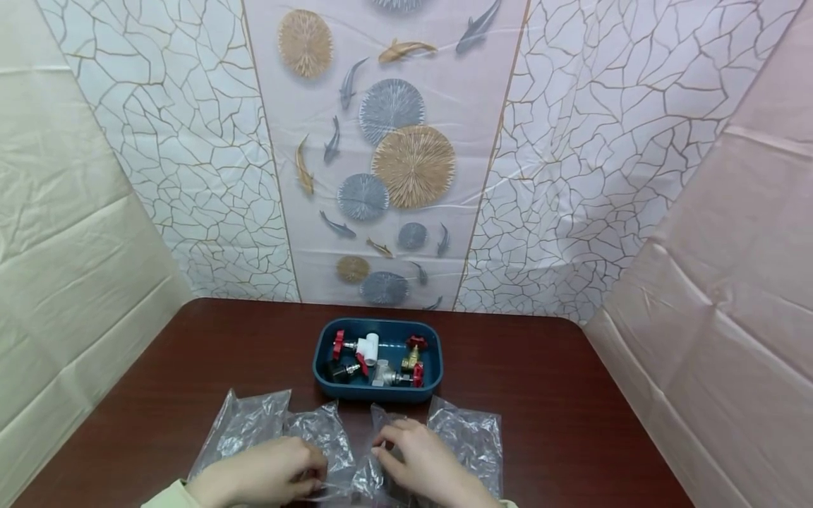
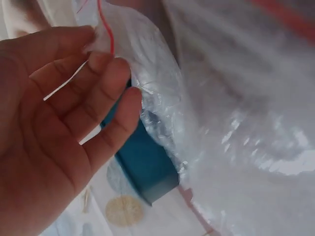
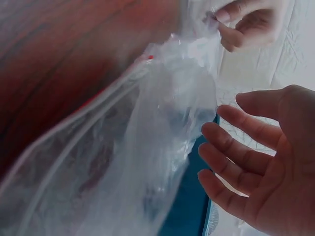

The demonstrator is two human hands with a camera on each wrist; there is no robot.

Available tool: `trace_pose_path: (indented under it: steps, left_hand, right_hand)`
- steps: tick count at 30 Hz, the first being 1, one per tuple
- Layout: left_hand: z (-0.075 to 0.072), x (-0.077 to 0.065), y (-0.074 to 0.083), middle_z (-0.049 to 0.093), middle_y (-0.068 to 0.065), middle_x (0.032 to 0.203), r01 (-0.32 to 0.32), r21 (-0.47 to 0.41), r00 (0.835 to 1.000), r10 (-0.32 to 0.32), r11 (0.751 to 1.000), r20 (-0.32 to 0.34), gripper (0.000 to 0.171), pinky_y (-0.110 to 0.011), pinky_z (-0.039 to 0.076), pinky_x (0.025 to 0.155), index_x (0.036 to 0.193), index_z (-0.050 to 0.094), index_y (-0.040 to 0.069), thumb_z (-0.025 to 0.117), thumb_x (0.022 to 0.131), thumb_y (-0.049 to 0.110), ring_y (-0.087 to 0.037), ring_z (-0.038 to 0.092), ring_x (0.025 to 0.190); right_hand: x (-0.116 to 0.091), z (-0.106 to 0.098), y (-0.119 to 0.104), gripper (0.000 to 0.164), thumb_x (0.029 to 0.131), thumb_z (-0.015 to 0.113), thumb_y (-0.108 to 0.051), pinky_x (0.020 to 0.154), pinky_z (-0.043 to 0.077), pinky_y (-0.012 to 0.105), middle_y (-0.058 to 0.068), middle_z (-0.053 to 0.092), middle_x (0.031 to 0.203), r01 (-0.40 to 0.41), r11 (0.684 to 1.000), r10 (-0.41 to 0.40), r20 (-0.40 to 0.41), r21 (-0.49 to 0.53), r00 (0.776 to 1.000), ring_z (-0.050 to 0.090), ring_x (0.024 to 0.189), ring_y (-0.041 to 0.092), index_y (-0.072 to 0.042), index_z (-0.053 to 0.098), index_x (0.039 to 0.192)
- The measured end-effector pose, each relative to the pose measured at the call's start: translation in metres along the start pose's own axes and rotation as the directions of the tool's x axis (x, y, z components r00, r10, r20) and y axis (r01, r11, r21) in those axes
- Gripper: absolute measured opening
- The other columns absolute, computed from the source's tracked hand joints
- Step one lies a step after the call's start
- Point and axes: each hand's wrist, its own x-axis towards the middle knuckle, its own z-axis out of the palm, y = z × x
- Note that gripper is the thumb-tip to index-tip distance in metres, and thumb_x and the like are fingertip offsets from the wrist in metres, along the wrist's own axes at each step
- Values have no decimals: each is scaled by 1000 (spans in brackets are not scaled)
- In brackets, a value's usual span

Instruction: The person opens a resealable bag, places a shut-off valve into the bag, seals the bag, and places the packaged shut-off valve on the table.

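My left hand (image 1: 269,469) pinches the edge of a clear zip-lock bag (image 2: 152,73) between thumb and fingertips, close to the bag's red seal line. The same bag seems to hang crumpled between the two hands in the right wrist view. My right hand (image 1: 422,455) is at the bag's other side, its fingers loosely bent and spread. In the right wrist view, thumb and index finger of that hand stand apart, with fingertips (image 3: 211,130) beside the plastic; whether they touch it I cannot tell.
More clear bags lie flat on the brown table (image 1: 559,423), one at the left (image 1: 244,423) and one at the right (image 1: 476,437). Behind the hands stands a blue bin (image 1: 377,394) holding several valves with red handles (image 1: 339,344) and a white tee fitting (image 1: 368,349).
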Motion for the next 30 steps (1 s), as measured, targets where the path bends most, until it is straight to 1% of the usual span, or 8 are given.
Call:
trace_pose_path:
  steps: [3, 6, 11, 14, 18, 23, 26, 30]
  left_hand:
    - [-9, 2, -2, 49, 23, 74, -5, 2, 998, 5, 1000, -67, 13, -10, 36, 56, 77, 59, 24, 64, 84, 14, 7, 46, 63]
    - [-19, 4, -4, 50, 22, 75, 11, -12, 994, -12, 1000, -112, 13, -11, 37, 56, 79, 60, 23, 63, 85, 12, 6, 46, 63]
    - [-37, 7, -8, 52, 20, 76, 116, -60, 979, -124, 992, -164, 12, -17, 40, 55, 83, 61, 23, 61, 89, 13, 3, 46, 62]
    - [-47, 8, -7, 53, 20, 76, 197, -66, 957, -207, 978, -202, 12, -19, 42, 54, 84, 62, 25, 61, 89, 15, 2, 47, 61]
    - [-57, 11, -3, 50, 20, 71, 274, -54, 924, -278, 960, -263, 13, -19, 40, 49, 84, 61, 28, 61, 89, 16, 2, 45, 56]
    - [-64, 16, 1, 46, 22, 67, 310, 22, 879, -277, 951, -389, 14, -19, 37, 47, 81, 59, 28, 62, 87, 16, 3, 42, 54]
    - [-67, 20, 4, 47, 22, 67, 323, 21, 853, -282, 946, -438, 12, -19, 37, 47, 82, 61, 27, 63, 87, 15, 2, 42, 53]
    - [-67, 28, 10, 49, 20, 68, 318, 13, 841, -276, 948, -465, 9, -19, 38, 48, 85, 63, 23, 63, 87, 15, 2, 42, 53]
  right_hand:
    - [0, 0, -2, 13, 92, 58, -29, 66, 46, 22, -17, 59, 86, -2, 1000, 2, -52, 6, 999, 55, 79, 1, -22, 69, 92]
    - [1, -1, -6, 13, 93, 56, -32, 65, 46, 22, -18, 58, 85, -36, 999, 40, -118, 36, 992, 54, 78, 1, -24, 67, 90]
    - [5, -3, -11, 15, 94, 53, -37, 62, 45, 21, -18, 56, 81, -63, 992, 86, -208, 113, 974, 51, 73, 0, -28, 62, 86]
    - [7, -4, -13, 17, 94, 52, -38, 58, 43, 20, -19, 53, 75, -54, 992, 81, -242, 117, 967, 49, 68, 0, -29, 61, 83]
    - [9, -3, -16, 22, 95, 49, -40, 53, 40, 19, -18, 49, 69, -39, 993, 68, -265, 111, 962, 45, 61, 0, -28, 61, 81]
    - [11, -2, -21, 26, 95, 48, -41, 50, 37, 17, -19, 47, 67, -13, 995, 39, -284, 94, 958, 42, 56, -2, -26, 62, 79]
    - [14, -3, -26, 26, 95, 49, -40, 52, 39, 18, -18, 49, 69, 1, 992, 34, -282, 125, 959, 44, 58, -1, -24, 65, 82]
    - [21, -5, -32, 29, 96, 45, -42, 57, 42, 18, -18, 53, 73, 3, 987, 45, -292, 160, 956, 49, 64, -2, -23, 66, 88]
